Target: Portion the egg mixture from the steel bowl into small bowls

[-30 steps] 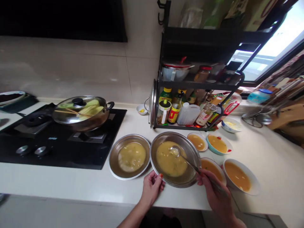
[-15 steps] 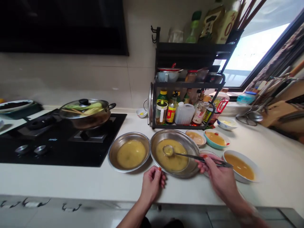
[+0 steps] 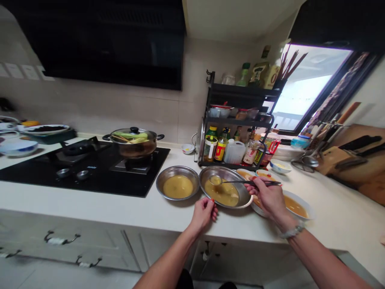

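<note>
My right hand (image 3: 267, 196) grips the dark handle of a ladle (image 3: 215, 180). The ladle's round metal head is over the yellowish liquid in the right metal bowl (image 3: 245, 185). My left hand (image 3: 204, 212) is closed at that bowl's near rim, thumb and fingertips pinching the edge. Left of it stands a second metal bowl (image 3: 161, 185) with similar yellow liquid. Beneath and behind my right hand are several smaller bowls of orange-brown liquid, one of them a white bowl (image 3: 310, 212), partly covered by the hand.
At left, a lidded pan (image 3: 138, 148) with green vegetables inside sits on the black gas stove (image 3: 129, 186). Behind the bowls stands a black rack (image 3: 240, 89) of bottles and jars. A small bowl (image 3: 280, 166) and a knife block (image 3: 333, 160) are at the right.
The view has tilted up and drawn back, showing more of the wall and cabinets. The ladle head remains over the right metal bowl, and its handle lies more level.
</note>
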`<state>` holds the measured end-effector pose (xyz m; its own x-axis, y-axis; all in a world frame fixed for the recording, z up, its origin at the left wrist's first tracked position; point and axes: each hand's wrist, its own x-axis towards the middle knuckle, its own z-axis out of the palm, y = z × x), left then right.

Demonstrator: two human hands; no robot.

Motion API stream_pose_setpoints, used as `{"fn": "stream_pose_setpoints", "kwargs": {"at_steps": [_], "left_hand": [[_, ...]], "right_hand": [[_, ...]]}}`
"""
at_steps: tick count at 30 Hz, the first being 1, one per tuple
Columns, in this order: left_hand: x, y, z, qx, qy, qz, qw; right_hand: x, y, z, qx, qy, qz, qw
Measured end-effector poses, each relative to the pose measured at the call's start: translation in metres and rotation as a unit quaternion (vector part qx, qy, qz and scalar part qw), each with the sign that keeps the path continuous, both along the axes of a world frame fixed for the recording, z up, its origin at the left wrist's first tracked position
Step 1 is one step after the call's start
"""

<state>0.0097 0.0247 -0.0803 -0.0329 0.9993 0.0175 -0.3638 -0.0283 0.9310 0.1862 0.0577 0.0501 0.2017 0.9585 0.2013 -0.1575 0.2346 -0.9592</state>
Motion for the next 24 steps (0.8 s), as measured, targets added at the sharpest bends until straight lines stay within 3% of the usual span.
{"fn": "stream_pose_setpoints", "kwargs": {"at_steps": [6, 12, 15, 19, 21, 22, 24], "left_hand": [[0.001, 0.002, -0.002, 0.015, 0.010, -0.001, 1.000], [0.002, 0.003, 0.002, 0.019, 0.000, 0.014, 1.000], [0.001, 0.004, 0.002, 0.020, -0.014, 0.021, 0.999], [0.001, 0.008, 0.002, 0.018, -0.054, 0.047, 0.997], [0.003, 0.011, 0.002, 0.009, -0.073, 0.066, 0.995], [0.004, 0.012, 0.002, 0.005, -0.078, 0.077, 0.994], [0.007, 0.014, 0.002, 0.002, -0.075, 0.098, 0.992]], "right_hand": [[-0.036, 0.007, 0.011, 0.037, -0.010, 0.033, 0.999], [-0.076, 0.006, -0.007, 0.083, -0.121, 0.056, 0.988], [-0.087, -0.010, -0.015, 0.166, -0.228, 0.101, 0.954], [-0.081, -0.033, -0.015, 0.362, -0.349, 0.140, 0.853], [-0.068, -0.038, -0.012, 0.419, -0.378, 0.129, 0.815], [-0.059, -0.039, -0.011, 0.424, -0.382, 0.110, 0.814], [-0.037, -0.037, -0.011, 0.393, -0.377, 0.054, 0.837]]}}
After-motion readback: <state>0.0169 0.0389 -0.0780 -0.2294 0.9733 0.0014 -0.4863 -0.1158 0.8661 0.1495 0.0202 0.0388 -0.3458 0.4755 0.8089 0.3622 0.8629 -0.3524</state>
